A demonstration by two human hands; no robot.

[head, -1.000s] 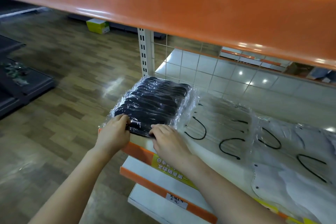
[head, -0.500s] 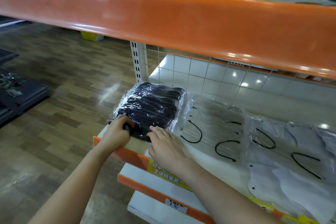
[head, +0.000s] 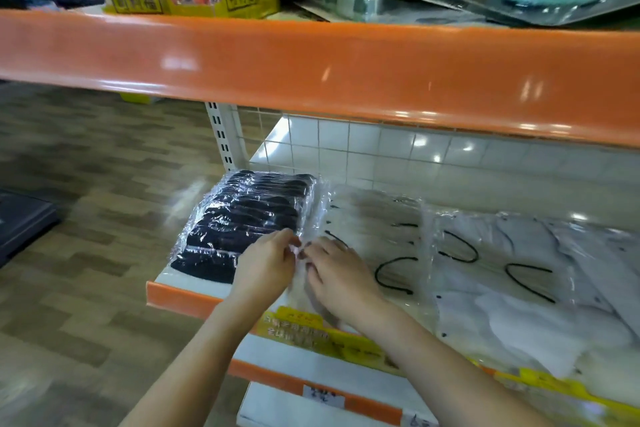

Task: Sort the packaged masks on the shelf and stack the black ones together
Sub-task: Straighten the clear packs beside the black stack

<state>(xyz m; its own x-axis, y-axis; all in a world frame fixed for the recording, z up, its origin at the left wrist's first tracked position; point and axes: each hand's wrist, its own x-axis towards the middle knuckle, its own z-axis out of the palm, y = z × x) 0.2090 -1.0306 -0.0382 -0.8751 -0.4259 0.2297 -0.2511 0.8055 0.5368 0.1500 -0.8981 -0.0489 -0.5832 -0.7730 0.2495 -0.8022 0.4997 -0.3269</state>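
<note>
black mask pkgs [head: 249, 218] stacked flat at shelf [head: 194, 282] left end, beside white ones [head: 519, 270].

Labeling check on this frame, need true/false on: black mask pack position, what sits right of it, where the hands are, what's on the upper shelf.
1. The black mask pack lies at the shelf's left end. True.
2. White mask packs lie to its right. True.
3. Both hands are lifting the black pack off the shelf. False: left hand and right hand meet at its right edge; it lies flat.
4. The upper shelf is bare. False: packaged goods sit on it.
</note>
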